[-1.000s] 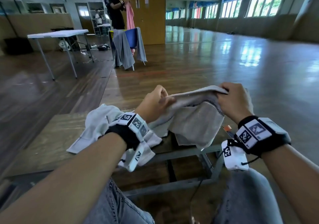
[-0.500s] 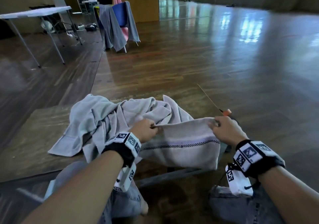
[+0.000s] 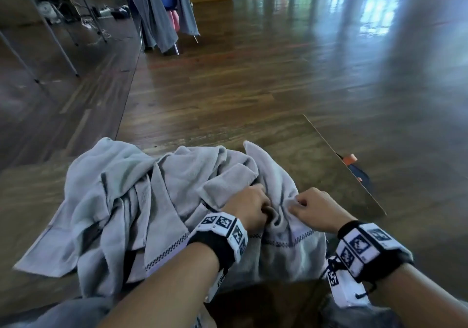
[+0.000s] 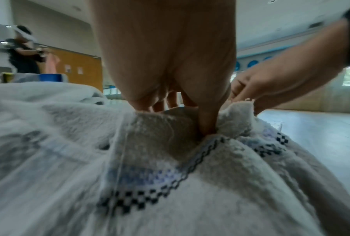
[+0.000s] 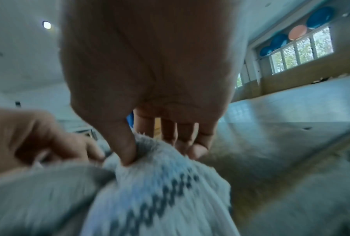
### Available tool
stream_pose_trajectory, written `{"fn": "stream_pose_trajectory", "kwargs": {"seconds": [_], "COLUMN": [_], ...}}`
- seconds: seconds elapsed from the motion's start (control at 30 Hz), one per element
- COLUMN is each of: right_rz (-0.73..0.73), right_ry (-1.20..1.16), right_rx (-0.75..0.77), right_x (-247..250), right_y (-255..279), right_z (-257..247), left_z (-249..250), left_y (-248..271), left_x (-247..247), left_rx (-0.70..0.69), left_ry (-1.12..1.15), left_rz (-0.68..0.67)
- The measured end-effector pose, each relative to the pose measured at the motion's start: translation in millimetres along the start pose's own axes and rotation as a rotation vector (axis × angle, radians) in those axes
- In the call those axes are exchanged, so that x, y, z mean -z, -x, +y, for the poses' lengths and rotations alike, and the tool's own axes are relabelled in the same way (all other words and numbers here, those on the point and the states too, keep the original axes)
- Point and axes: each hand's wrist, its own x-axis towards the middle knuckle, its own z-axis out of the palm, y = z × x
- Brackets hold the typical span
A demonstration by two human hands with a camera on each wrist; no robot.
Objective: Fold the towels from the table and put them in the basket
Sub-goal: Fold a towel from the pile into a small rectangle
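Our hands have come together! A moment back they were spread apart, stretching the towel's top edge taut; now the left hand and the right hand sit nearly knuckle to knuckle, and the edge between them has gone slack and bunched. Both are closed on cloth: on the left wrist view the left thumb pins a hem corner against curled fingers, and on the right wrist view the right thumb pinches a tuft of hem the same way.

We read that as the corners being brought to meet, so the first fold of this towel is being made. It's early days: nothing looks finished, and we can't see the basket in any view.

The towel itself is pale grey terry with a dark checked band and a bluish stripe near the hem. It hangs from our pinch over the near edge of the surface, toward our lap, gathered into soft vertical creases under our grip.

Just behind and to the left, touching it, lies a rumpled heap of the same grey cloth, unfolded, with at least one more checked band showing; how many towels are in it, we can't tell. Beyond is wood floor, and a small orange thing peeks past the surface's right edge.
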Motion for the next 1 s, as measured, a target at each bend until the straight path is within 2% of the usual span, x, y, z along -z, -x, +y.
{"fn": "stream_pose_trajectory", "kwargs": {"seconds": [0.07,0.17,0.23,0.33,0.4,0.47,0.57,0.7,0.77,0.87,0.93,1.0], "right_rz": [0.007,0.192,0.363,0.565,0.663,0.696,0.694,0.672,0.567,0.392,0.335,0.342], "right_ry": [0.009,0.032,0.007,0.013,-0.001,-0.054,-0.068,-0.123,-0.225,-0.434,-0.519,-0.553], "right_rx": [-0.012,0.108,0.298,0.556,0.677,0.731,0.673,0.464,0.387,0.295,0.263,0.302], "right_x": [19,68,101,144,167,182,189,173,155,123,108,102], "right_y": [-11,-24,-34,-61,-83,-103,-133,-171,-185,-201,-208,-212], "right_z": [-11,-43,-77,-133,-169,-197,-214,-201,-192,-185,-183,-183], "left_z": [5,9,9,-3,-18,-38,-77,-140,-164,-179,-181,-182], "left_y": [-5,-13,-23,-46,-55,-57,-50,-24,-8,4,4,3], "left_x": [7,35,67,131,177,217,254,262,255,244,240,243], "left_rx": [-0.018,-0.04,-0.08,-0.112,-0.084,-0.025,0.086,0.355,0.426,0.45,0.513,0.553], "left_ry": [-0.015,0.062,0.243,0.397,0.397,0.288,0.112,-0.157,-0.15,-0.103,-0.018,0.19], "left_rz": [-0.018,0.059,0.229,0.59,0.779,0.914,0.975,0.844,0.821,0.846,0.903,0.99]}}
